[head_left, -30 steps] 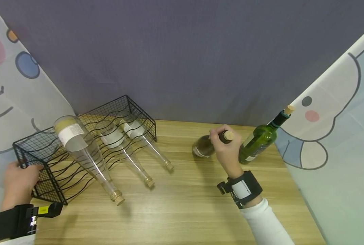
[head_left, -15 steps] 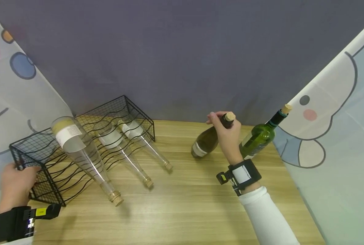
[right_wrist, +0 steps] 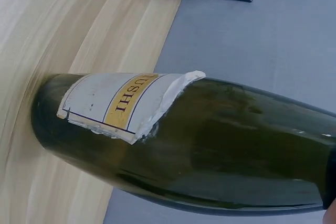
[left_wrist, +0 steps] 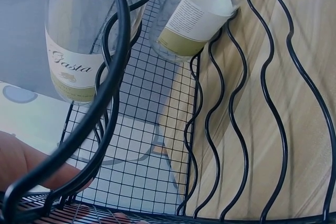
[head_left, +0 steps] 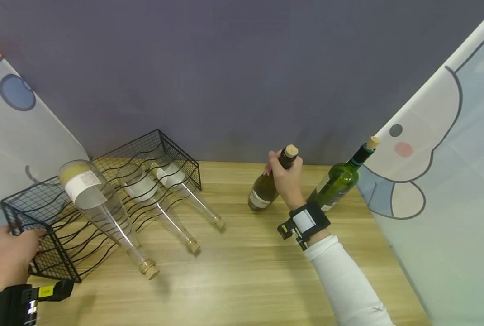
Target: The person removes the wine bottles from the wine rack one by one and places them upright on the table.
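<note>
Underneath, a pale wooden tabletop [head_left: 234, 280] carries a black wire rack [head_left: 54, 258], whose left end the curled fingers of the left hand [head_left: 14, 253] grip, with three clear bottles [head_left: 99, 199] lying along it to the right of those fingers. Just right of the right hand [head_left: 287, 179] stands a green bottle [head_left: 335, 181], while that hand's fingers hold the neck of a brown bottle [head_left: 263, 192], which extends below them toward the tabletop. Below these fingers a ragged-edged label [right_wrist: 115, 103] covers part of its lower body, and just above them sits its cork [head_left: 291, 151].
</note>
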Available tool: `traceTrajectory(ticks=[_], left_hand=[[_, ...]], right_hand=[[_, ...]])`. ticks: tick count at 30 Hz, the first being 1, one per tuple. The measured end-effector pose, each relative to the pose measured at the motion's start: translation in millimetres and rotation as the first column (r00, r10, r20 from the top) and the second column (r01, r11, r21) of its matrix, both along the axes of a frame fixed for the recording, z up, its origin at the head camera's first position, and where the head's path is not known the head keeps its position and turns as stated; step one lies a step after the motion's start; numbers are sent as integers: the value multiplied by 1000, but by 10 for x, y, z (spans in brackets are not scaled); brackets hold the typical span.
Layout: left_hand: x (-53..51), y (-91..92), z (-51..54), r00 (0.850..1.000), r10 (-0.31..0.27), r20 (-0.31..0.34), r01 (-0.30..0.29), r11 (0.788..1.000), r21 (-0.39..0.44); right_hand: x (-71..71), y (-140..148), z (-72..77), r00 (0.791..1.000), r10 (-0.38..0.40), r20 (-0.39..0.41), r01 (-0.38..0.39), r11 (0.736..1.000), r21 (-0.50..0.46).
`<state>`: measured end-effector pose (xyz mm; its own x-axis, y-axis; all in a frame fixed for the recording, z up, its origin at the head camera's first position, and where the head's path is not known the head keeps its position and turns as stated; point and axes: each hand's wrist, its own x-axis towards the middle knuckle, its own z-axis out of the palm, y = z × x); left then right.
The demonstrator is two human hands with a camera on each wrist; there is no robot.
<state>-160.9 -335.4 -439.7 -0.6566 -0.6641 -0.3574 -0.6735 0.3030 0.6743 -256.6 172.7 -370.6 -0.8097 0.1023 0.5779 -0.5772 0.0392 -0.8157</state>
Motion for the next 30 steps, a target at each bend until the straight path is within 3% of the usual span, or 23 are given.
traceTrajectory(ticks=[9, 18, 30], left_hand=[[-3, -64, -28, 1000, -15, -3, 15, 1000, -23], [-6, -70, -24, 999, -32, -14, 32, 999, -24], [1, -62, -3, 1000, -26, -9, 25, 999, -24]], right_hand=[[17, -86, -2, 999, 32, -23, -31, 998, 61], [2, 3, 23, 999, 17, 52, -17, 1000, -6], [5, 215, 67, 985, 83, 149, -73, 995, -68]])
